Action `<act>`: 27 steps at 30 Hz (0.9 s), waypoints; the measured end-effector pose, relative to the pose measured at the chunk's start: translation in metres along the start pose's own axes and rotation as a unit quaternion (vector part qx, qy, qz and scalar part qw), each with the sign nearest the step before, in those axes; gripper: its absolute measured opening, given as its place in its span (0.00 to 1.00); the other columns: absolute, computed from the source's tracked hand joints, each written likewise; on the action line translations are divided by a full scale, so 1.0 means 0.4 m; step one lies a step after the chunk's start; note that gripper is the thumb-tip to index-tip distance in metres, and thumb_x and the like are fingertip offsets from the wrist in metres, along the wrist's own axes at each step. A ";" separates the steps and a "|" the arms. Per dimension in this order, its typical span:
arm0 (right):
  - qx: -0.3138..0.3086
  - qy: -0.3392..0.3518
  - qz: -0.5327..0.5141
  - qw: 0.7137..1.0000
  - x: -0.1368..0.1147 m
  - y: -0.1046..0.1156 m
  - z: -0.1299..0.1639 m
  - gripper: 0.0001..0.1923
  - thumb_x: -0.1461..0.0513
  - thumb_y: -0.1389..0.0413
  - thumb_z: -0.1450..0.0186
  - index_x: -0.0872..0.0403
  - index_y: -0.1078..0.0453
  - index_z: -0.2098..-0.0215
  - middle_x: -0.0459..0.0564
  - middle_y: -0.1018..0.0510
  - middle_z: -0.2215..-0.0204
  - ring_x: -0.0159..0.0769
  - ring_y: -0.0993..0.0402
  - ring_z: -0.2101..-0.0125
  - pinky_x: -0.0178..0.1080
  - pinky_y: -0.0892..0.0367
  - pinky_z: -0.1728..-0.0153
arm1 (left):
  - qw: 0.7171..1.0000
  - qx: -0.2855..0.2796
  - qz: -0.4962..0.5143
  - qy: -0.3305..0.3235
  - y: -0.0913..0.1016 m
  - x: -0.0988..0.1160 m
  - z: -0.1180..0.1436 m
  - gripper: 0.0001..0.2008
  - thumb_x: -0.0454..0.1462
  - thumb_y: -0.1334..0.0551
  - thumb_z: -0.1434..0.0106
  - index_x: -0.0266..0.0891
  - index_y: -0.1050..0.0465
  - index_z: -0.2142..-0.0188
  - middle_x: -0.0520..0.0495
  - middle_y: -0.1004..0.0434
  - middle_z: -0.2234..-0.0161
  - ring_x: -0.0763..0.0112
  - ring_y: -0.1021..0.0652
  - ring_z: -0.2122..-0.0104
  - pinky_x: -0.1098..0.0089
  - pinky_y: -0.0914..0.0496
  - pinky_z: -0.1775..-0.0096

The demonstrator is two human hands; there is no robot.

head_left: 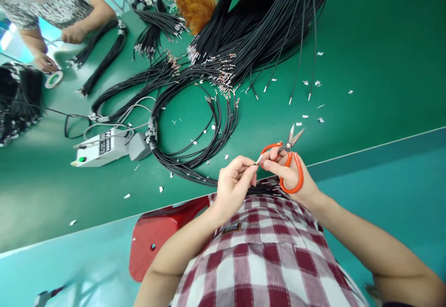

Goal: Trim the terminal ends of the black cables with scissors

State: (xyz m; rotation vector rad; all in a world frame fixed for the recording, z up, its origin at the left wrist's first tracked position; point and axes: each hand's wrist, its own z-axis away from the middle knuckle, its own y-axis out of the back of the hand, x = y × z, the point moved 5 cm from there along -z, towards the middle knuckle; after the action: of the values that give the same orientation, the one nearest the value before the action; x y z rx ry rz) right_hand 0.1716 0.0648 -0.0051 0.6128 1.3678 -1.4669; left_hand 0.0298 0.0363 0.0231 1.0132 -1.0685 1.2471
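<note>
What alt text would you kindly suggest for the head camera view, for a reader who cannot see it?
A person's left hand pinches what looks like a cable end beside the right hand, which holds orange-handled scissors, blades apart. Bundled black cables and white scraps lie on the green table; a co-worker's hands show at upper left.

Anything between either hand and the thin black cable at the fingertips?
Nothing visible: the left hand pinches the thin black cable near its pale end. The right hand, fingertips close by that end, holds orange-handled metal scissors, open blades pointing away from it.
</note>
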 end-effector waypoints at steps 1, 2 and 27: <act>0.003 0.007 0.011 1.000 -0.011 0.000 0.001 0.17 0.58 0.31 0.44 0.52 0.36 0.71 0.44 0.24 0.68 0.34 0.27 0.64 0.38 0.32 0.57 | 1.000 -0.001 -0.014 -0.014 -0.001 0.000 0.000 0.12 0.44 0.38 0.33 0.37 0.31 0.67 0.54 0.30 0.78 0.78 0.31 0.78 0.76 0.36 0.74; 0.005 0.010 0.019 1.000 -0.019 -0.001 0.002 0.17 0.58 0.31 0.44 0.52 0.36 0.71 0.44 0.25 0.70 0.34 0.27 0.66 0.38 0.32 0.58 | 0.999 0.001 -0.031 -0.032 -0.001 0.002 0.001 0.11 0.43 0.38 0.33 0.37 0.31 0.67 0.54 0.30 0.78 0.78 0.30 0.78 0.76 0.36 0.73; 0.019 0.012 0.030 0.999 -0.053 0.012 -0.010 0.18 0.61 0.27 0.50 0.52 0.32 0.72 0.43 0.21 0.73 0.33 0.24 0.69 0.39 0.30 0.59 | 0.819 0.091 -0.437 -0.360 -0.034 0.051 0.017 0.05 0.31 0.42 0.31 0.37 0.28 0.64 0.48 0.21 0.73 0.75 0.25 0.77 0.74 0.32 0.71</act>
State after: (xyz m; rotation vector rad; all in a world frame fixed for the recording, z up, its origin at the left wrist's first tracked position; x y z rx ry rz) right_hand 0.1828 0.0759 0.0105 0.6924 1.3314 -1.4441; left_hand 0.0434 0.0330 0.0446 1.9284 -0.8265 0.1748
